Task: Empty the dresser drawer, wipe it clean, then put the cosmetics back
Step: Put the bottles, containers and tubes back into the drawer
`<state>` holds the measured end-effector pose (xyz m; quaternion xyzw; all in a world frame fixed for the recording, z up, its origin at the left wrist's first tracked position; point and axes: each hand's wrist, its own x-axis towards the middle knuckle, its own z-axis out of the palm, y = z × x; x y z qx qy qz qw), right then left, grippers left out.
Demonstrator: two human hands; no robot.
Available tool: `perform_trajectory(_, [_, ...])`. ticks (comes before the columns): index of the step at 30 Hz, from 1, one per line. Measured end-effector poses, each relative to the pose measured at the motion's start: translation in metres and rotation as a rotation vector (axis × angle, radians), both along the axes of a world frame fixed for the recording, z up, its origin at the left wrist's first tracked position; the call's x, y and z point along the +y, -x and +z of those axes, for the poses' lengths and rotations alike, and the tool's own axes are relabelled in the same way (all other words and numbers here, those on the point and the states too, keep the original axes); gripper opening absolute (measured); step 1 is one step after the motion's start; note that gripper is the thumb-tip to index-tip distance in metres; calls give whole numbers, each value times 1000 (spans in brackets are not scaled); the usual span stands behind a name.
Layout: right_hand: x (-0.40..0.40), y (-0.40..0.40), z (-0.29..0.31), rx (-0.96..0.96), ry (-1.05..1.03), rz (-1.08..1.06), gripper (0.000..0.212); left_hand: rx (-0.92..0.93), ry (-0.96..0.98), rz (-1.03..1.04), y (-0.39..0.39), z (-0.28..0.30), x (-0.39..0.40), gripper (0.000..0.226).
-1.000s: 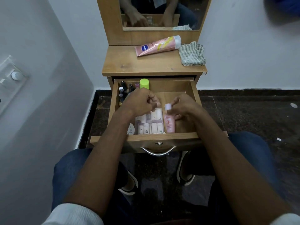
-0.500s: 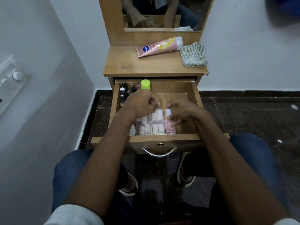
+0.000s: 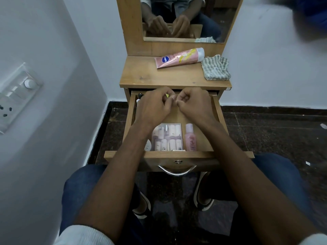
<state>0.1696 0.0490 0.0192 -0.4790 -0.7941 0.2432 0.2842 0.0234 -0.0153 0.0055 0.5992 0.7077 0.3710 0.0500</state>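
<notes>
The wooden drawer stands pulled out under the dresser top. At its back my left hand curls round the green-capped bottle, of which only a sliver shows. My right hand is right beside it with curled fingers and nothing visible in them. Nearer the front lie a clear box of small white bottles and a pink bottle on its right. A white round lid peeks out by my left wrist. Dark little bottles sit in the back left corner.
A pink tube and a striped cloth lie on the dresser top below the mirror. A white wall with a switch panel is close on the left. My knees are under the drawer handle.
My right hand let go of the pink bottle, which now lies beside the clear box. Both hands moved to the back of the drawer, the left one over the green cap.
</notes>
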Motion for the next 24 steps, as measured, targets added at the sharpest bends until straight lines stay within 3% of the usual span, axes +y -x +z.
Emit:
perform_trajectory(5, [29,42,24,-45,-289,-11,17,-97,-108,77,5,5,-2,42])
perform_trajectory(10, [81,74,28,-423,-423,55,58,-106,-122,124,5,5,-1,62])
perform_trajectory(12, [95,79,27,-534,-402,31,62,-112,-118,136,5,5,-1,63])
perform_trajectory(16, [105,77,26,-567,-423,57,53,-125,-134,130,6,2,0,61])
perform_trajectory(23, [82,55,30,-361,-540,265,22,-109,-225,178,8,0,1,53])
perform_trajectory(24, [84,54,31,-397,-563,224,30,-106,-224,187,8,-1,1,52])
